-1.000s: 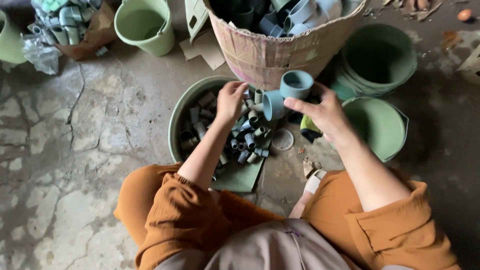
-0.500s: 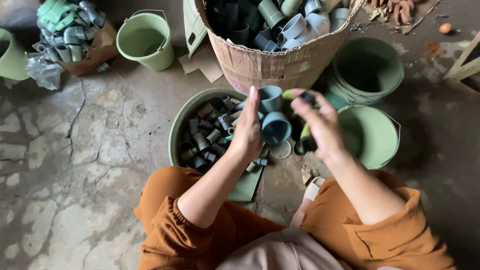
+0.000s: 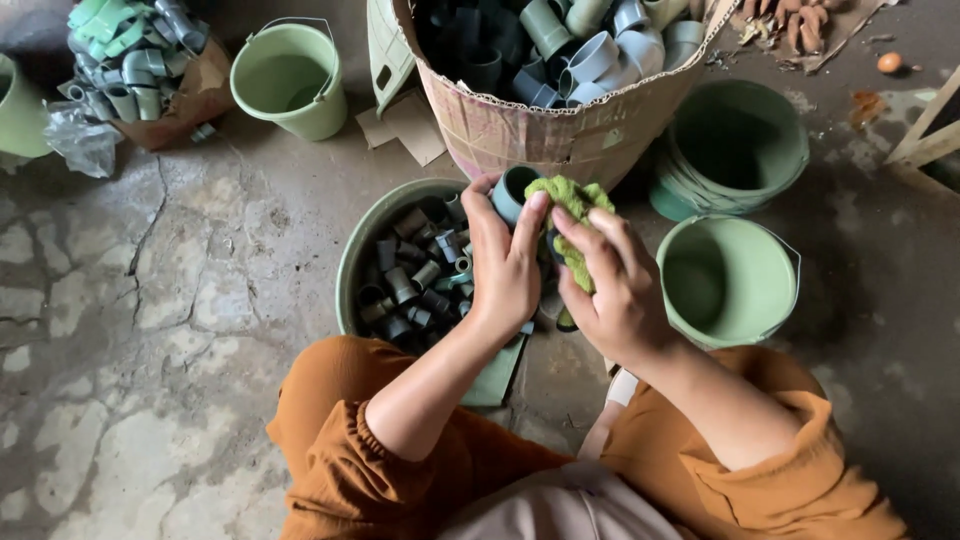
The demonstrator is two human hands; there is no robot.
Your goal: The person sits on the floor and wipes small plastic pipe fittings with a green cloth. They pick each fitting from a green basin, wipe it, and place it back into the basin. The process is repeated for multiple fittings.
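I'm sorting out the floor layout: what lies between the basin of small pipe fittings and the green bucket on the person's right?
In the head view, both hands meet there: the left hand holds a blue-grey pipe fitting, the right hand a green cloth.

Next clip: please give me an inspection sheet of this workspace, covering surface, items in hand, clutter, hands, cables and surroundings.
Surface: cracked, stained concrete floor; the person sits on it.
Items in hand: blue-grey pipe fitting and green cloth, held over a green basin full of small fittings.
Clutter: cardboard scraps, crumpled plastic bag, a box of fittings top left.
Hands: left hand grips the pipe fitting; right hand presses the green cloth against it.
Cables: nothing seen.
Surroundings: large cardboard drum of bigger fittings, empty green buckets, stacked green tubs, wooden slats at right.
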